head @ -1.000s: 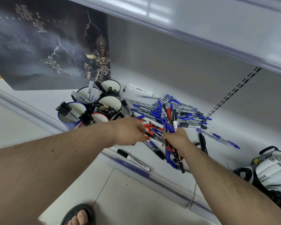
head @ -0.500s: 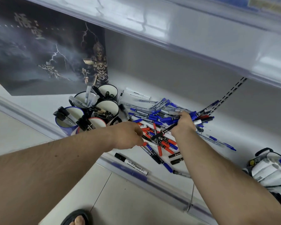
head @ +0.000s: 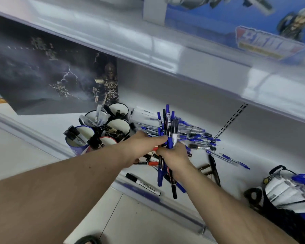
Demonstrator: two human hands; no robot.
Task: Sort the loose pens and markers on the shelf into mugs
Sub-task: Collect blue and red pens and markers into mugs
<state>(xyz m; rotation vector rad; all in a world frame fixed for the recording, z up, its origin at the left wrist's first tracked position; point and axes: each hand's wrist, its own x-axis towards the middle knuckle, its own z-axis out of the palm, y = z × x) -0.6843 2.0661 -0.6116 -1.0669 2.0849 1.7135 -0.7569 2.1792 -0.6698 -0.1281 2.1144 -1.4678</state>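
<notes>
My right hand point(head: 174, 155) grips an upright bundle of pens point(head: 168, 127), mostly blue with some black, over the white shelf point(head: 236, 173). The lower ends of the bundle stick out below that fist. My left hand point(head: 144, 143) reaches to the bundle, fingertips pinching it at the base. A pile of loose pens point(head: 197, 136) lies behind and to the right of both hands. Red and black markers point(head: 148, 162) lie under my left wrist. Several mugs point(head: 118, 124) holding black markers and clear pens stand clustered to the left.
A black-and-white marker point(head: 143, 184) lies near the shelf's front edge. A black pen point(head: 214, 169) lies to the right. A dark poster with an armoured figure point(head: 60, 81) stands behind the mugs. A bag point(head: 287, 191) sits far right. Another shelf point(head: 165, 50) hangs overhead.
My right hand has gathered pens from the pile and lifted them upright into a bundle. My left hand has moved right to meet it. The view has tilted upward.
</notes>
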